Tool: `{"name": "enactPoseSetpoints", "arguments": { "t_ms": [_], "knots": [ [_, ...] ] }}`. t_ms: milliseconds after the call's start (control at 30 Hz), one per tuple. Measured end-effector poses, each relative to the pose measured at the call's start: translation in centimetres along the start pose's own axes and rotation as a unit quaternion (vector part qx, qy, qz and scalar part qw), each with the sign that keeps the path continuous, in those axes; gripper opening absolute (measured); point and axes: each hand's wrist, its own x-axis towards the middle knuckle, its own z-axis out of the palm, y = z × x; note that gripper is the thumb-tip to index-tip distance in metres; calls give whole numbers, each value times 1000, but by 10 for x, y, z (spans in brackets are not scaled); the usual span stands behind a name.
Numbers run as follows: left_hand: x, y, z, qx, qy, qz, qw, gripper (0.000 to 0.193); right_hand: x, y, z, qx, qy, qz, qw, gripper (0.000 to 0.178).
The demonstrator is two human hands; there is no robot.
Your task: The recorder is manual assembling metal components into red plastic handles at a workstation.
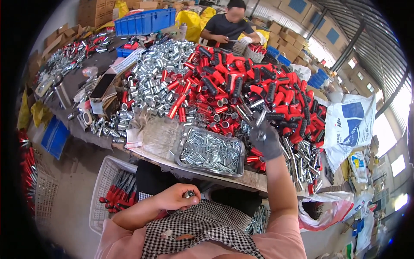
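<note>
Metal cylinder (189, 194) in my left hand (177, 198): I have it above my checkered apron (194, 226), on the near side of the workbench (157, 136). Between it and the far heaps stands a clear-sided tray (242, 160) full of short silver pins (209, 151), right at the bench's near edge. Beyond the tray, red tubes (177, 105) spread across the middle, silver sleeves (153, 69) pile up far left, and red-and-black handles (282, 95) crowd the right. Silver rods (299, 162) lie near right, beside a white sack (350, 121). Over to the left are a dark phone (103, 86) and a steel flask (63, 93); below the bench, a white basket (100, 190) holds red-handled tools (123, 190). Another person (224, 31) works on the far side, with a blue crate (144, 23) to the left of them.

The cylinder's round end faces up and to the right out of my fist. My fingers hide most of its length, so I can't tell its long axis surely. They are curled snugly round it. My gloved right hand (266, 138) reaches to the near edge of the heap, a shiny metal piece (261, 117) at its fingertips; I can't tell whether they pinch it.
</note>
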Motion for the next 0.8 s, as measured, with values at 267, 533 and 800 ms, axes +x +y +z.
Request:
{"name": "enactPoseSetpoints", "arguments": {
  "t_ms": [267, 533, 800],
  "knots": [
    [8, -5, 2, -4, 6, 12, 1000, 26, -80, 95, 115, -339, -143, 148, 918, 35],
    [0, -22, 5, 52, 55, -5, 997, 29, -89, 135, 107, -494, -239, 48, 834, 25],
    [-5, -26, 12, 74, 80, -18, 994, 29, -85, 129, 125, -512, -288, 60, 807, 23]
  ]
}}
